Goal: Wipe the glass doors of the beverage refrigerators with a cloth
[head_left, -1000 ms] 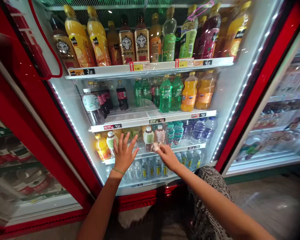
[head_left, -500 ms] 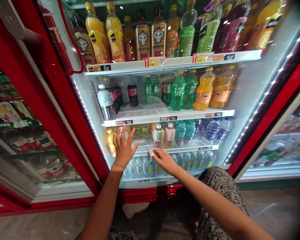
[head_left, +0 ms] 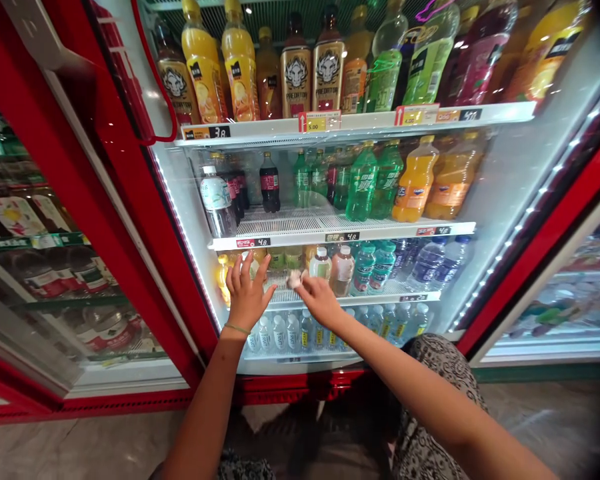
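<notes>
An open drinks fridge stands before me with several shelves of bottles. My left hand (head_left: 247,293) is open, fingers spread, resting against the front of the third shelf (head_left: 380,291), over a small bottle at its left end. My right hand (head_left: 320,300) is closed on a small crumpled whitish cloth (head_left: 294,280), pressed on the wire shelf just left of two small milky bottles (head_left: 321,264). Teal-capped bottles (head_left: 365,267) stand to their right.
The red fridge door (head_left: 75,167) hangs open at left. Orange and green soda bottles (head_left: 415,180) fill the shelf above, small water bottles (head_left: 300,330) the lowest one. A second glass-fronted fridge (head_left: 570,280) stands at right. My patterned trouser knee (head_left: 430,373) is below.
My right hand with the cloth moved up and left along the third shelf, toward my left hand. The left hand stayed near the shelf's left end. The view shifted closer and rightward.
</notes>
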Motion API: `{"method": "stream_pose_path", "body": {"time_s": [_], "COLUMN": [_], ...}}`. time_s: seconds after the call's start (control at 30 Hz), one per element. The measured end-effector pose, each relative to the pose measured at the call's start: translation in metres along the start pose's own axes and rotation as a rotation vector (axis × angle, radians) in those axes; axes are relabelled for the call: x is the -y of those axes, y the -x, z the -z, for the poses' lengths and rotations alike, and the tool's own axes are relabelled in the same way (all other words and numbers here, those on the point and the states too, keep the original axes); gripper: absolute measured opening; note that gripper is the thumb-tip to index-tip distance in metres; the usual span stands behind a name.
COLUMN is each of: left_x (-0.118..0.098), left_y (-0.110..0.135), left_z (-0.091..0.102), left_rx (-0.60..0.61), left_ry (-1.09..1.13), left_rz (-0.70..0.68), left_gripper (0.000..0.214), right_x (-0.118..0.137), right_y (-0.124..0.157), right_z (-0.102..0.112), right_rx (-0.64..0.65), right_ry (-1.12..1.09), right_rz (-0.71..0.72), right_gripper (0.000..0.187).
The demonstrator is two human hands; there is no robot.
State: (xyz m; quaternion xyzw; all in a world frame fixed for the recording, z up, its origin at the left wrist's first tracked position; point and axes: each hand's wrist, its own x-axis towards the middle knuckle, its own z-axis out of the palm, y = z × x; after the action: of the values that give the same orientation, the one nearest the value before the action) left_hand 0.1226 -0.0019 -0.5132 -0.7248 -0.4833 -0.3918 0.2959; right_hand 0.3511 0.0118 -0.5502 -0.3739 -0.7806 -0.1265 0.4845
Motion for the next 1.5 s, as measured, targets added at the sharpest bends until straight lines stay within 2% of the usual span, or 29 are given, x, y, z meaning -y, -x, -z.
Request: {"method": "stream_pose_path", "body": {"time_s": [0.1, 0.17, 0.27, 0.37, 0.43, 0.53, 0.7, 0.77, 0.83, 0.93, 1.07, 1.3, 1.5], "left_x": [0.011, 0.018, 0.025, 0.028, 0.031, 0.037, 0.051, 0.054, 0.052, 0.041, 0.012, -0.058, -0.121], "left_y": [0.002, 0.003, 0.003, 0.002, 0.001, 0.001, 0.005, 0.005, 0.004, -0.002, -0.015, -0.047, -0.073], "left_z": [0.006, 0.009, 0.010, 0.009, 0.008, 0.010, 0.020, 0.023, 0.024, 0.020, 0.012, -0.005, -0.034], "left_rx": [0.013, 0.018, 0.010, -0.020, -0.030, -0.023, -0.031, -0.047, -0.066, -0.067, -0.047, -0.078, -0.094], "left_ry": [-0.012, -0.019, -0.022, -0.004, 0.019, 0.042, 0.052, 0.053, 0.057, 0.068, 0.084, 0.152, 0.203], "left_rz": [-0.038, -0.036, -0.005, -0.006, -0.018, -0.022, 0.034, 0.051, 0.047, 0.001, -0.090, -0.249, -0.332], "left_gripper": [0.064, 0.062, 0.063, 0.065, 0.067, 0.066, 0.066, 0.066, 0.065, 0.064, 0.065, 0.070, 0.068], "right_x": [0.006, 0.003, -0.009, -0.020, -0.022, -0.012, 0.027, 0.040, 0.043, 0.024, -0.034, -0.126, -0.195], "right_y": [0.050, 0.055, 0.018, -0.031, -0.052, -0.060, -0.076, -0.088, -0.097, -0.095, -0.066, -0.017, 0.016], "right_z": [-0.011, -0.009, 0.005, 0.020, 0.022, 0.007, -0.035, -0.041, -0.038, -0.019, 0.026, 0.113, 0.186], "right_rx": [0.076, 0.078, -0.007, -0.219, -0.334, -0.328, -0.142, -0.102, -0.060, 0.010, -0.006, -0.074, -0.158], "right_ry": [-0.001, 0.002, 0.009, 0.057, 0.117, 0.191, 0.185, 0.199, 0.221, 0.263, 0.338, 0.437, 0.596], "right_rz": [0.166, 0.194, 0.083, -0.136, -0.191, -0.061, 0.200, 0.266, 0.329, 0.395, 0.390, 0.185, 0.078], "right_gripper": [0.033, 0.035, 0.029, 0.033, 0.035, 0.036, 0.038, 0.039, 0.041, 0.041, 0.037, 0.026, 0.021]}}
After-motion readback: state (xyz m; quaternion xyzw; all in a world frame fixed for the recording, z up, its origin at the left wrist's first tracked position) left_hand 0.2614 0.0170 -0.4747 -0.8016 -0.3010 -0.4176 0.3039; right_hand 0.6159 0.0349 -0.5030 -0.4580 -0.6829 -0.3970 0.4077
